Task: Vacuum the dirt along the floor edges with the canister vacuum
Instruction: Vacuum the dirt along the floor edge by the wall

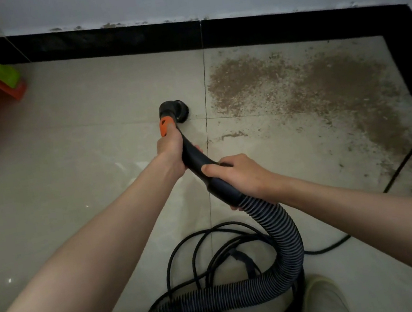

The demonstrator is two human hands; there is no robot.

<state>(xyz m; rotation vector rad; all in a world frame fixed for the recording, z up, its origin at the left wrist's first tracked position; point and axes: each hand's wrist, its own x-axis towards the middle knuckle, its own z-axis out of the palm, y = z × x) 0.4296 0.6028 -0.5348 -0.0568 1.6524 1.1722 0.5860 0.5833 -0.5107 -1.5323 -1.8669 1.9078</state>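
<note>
1. We hold the vacuum's curved handle (201,167) with both hands: our left hand (170,152) wraps its fingers round the front end, just behind the orange collar (165,125), and our right hand (238,175) curls round the rear end, where the ribbed hose (279,225) joins.
2. The round brush nozzle (174,109) sits on the pale tile just ahead of our left fingers, on cleaner floor. The dirt (305,87) lies ahead and to the right of both hands, spreading toward the black baseboard (286,24) and into the corner.
3. We judge the sweep has barely bitten into the patch, so the step in hand is to carry the nozzle rightward into it.
4. To do this well, we likely steer with the left fingers and let the right hand feed hose, keeping the bristles flat on the tile.
5. We work in overlapping passes from the near edge of the dirt toward the baseboard, then run along the skirting into the corner.
6. The coiled cord (216,257) lies below our right hand; we keep the hose from snagging it.
</note>
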